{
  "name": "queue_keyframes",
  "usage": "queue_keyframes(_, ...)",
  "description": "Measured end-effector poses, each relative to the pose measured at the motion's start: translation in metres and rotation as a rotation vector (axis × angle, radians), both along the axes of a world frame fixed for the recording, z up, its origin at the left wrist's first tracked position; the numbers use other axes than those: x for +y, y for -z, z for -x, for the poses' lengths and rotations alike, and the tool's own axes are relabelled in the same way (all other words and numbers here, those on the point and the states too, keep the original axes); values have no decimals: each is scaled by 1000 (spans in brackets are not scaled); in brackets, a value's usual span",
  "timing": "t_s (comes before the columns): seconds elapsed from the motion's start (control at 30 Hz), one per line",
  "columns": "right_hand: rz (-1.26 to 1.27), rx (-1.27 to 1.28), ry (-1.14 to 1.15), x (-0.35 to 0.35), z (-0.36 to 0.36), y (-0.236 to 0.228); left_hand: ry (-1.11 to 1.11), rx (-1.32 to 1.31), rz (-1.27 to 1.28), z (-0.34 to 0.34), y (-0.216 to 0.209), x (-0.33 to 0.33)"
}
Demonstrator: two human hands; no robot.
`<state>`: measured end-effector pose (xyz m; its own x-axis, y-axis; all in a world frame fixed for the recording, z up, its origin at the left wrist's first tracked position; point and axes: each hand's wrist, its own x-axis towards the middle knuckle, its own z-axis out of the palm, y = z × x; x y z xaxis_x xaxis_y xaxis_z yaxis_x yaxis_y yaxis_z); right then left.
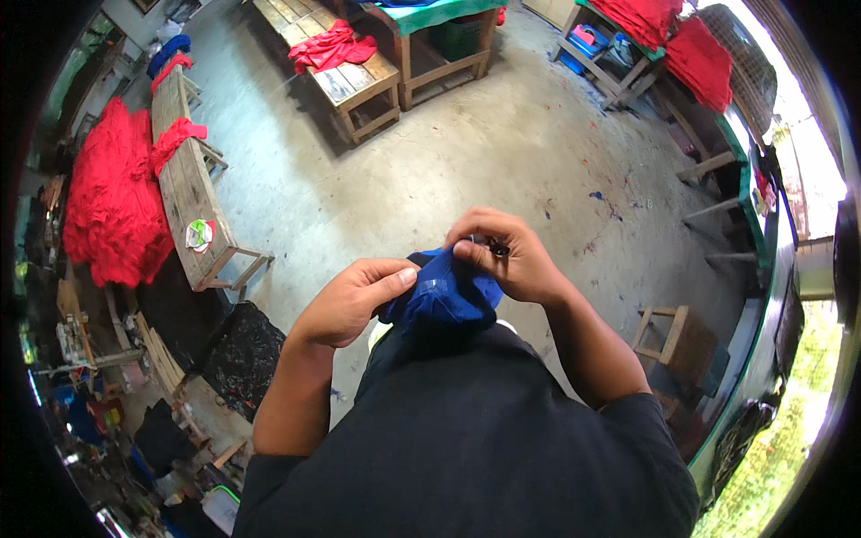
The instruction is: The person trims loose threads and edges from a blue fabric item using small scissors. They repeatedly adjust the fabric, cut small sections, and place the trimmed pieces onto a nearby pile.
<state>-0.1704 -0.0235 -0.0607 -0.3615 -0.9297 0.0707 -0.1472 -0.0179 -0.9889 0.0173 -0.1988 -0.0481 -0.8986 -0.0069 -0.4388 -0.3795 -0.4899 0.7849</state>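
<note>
A bunched piece of blue cloth (446,291) sits in front of my chest, held between both hands. My left hand (352,300) grips its left side with the thumb pressed along the top edge. My right hand (502,254) is closed over the cloth's upper right corner, and its fingertips pinch a small dark object (496,248) there. What that object is I cannot tell. My dark shirt hides the lower part of the cloth.
A long wooden bench (190,184) at left carries red cloth, with a big red cloth heap (112,197) behind it. Another bench (336,67) with red cloth stands ahead. A small wooden stool (671,336) is at right. Tables with red cloth (695,54) stand far right.
</note>
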Motion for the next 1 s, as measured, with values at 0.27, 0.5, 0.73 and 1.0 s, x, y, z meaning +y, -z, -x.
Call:
queue_keyframes(0.27,92,342,-79,-89,30,-31,-170,31,244,35,-10,-63)
queue_keyframes(0.5,152,258,-429,-156,94,-7,-271,-110,524,70,-17,-85)
queue_keyframes(0.73,185,156,-813,-195,181,1,-376,-181,691,141,-30,-72)
queue_keyframes(1.0,91,-423,-766,-194,312,16,-985,-226,586,238,-10,-37)
